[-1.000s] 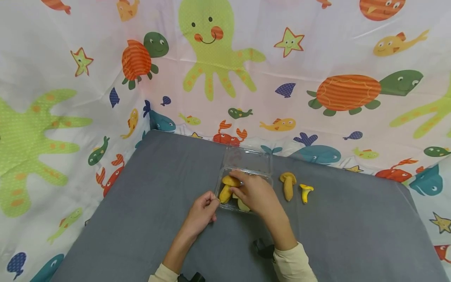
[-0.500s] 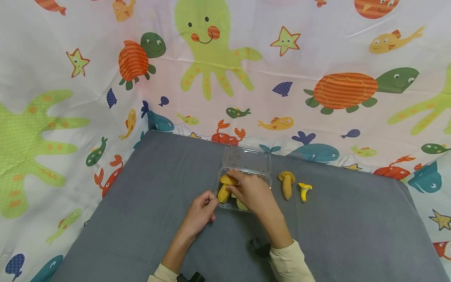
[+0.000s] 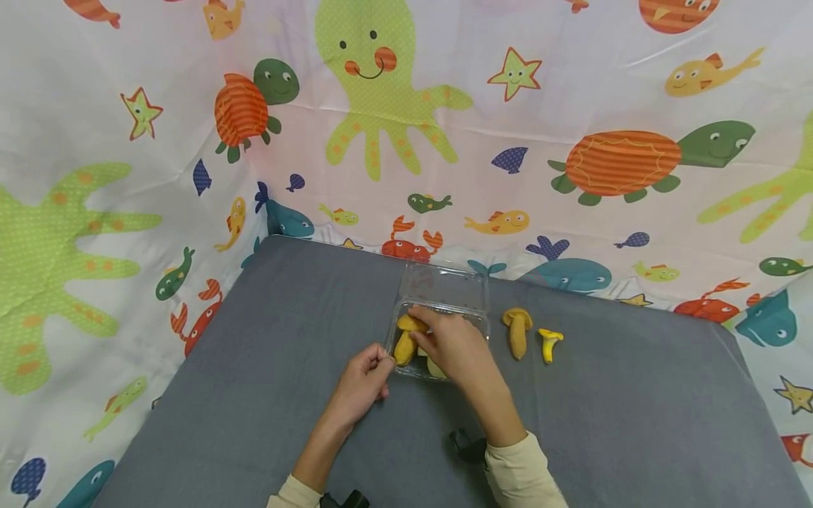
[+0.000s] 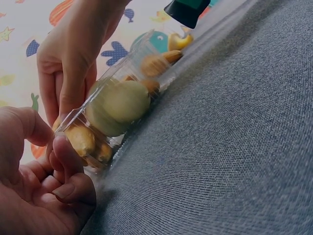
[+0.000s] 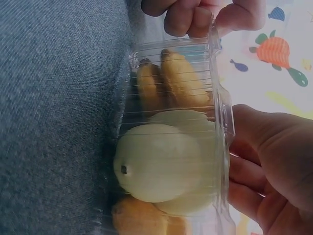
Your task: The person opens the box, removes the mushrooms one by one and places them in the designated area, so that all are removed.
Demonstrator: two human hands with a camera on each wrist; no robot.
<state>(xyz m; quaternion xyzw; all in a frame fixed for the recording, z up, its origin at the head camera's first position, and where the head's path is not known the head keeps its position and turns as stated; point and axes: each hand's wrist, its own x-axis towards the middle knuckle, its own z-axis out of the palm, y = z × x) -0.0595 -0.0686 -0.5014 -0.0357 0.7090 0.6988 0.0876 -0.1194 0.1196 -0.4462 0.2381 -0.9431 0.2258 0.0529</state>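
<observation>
A clear plastic clamshell box (image 3: 444, 286) lies at the middle of the table with its lid folded back. My left hand (image 3: 362, 388) pinches the rim at its near left corner between thumb and forefinger. Reaching in from above, my right hand (image 3: 460, 349) grips a yellow-brown toy mushroom (image 3: 404, 350) by its upper part, at the left side of the box. Through the clear wall in the right wrist view show a pale green round piece with a dark spot (image 5: 156, 161), two tan stems at one end and an orange-brown piece (image 5: 139, 215) at the other.
Right of the box, a brown mushroom (image 3: 519, 335) and a smaller yellow trumpet-shaped mushroom (image 3: 549, 346) lie on the grey cloth (image 3: 635, 423). A curtain with printed sea animals (image 3: 394, 99) hangs behind the table and along its left side.
The camera view has shifted slightly since a second ago. Both hands keep their places at the box, and the mushroom under my right hand has barely moved.
</observation>
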